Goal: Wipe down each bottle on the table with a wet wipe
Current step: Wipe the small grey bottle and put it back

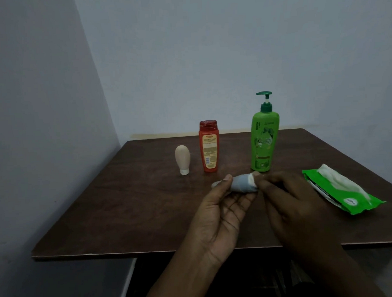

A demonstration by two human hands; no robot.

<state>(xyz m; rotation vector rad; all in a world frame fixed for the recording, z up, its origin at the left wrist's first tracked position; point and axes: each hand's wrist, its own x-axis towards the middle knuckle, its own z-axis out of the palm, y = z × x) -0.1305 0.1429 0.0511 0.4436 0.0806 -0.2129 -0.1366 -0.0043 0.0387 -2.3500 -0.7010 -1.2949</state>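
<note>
A small grey-white bottle lies sideways between my hands, just above the brown table. My left hand grips its left end, thumb on top. My right hand holds a white wet wipe wrapped round the bottle's right end. Behind them stand three bottles: a beige tube on its white cap, an orange-red bottle, and a tall green pump bottle.
A green wet-wipe pack lies open at the table's right, a white wipe sticking out of its top. Walls close in at the back and left. The table's front edge runs below my wrists.
</note>
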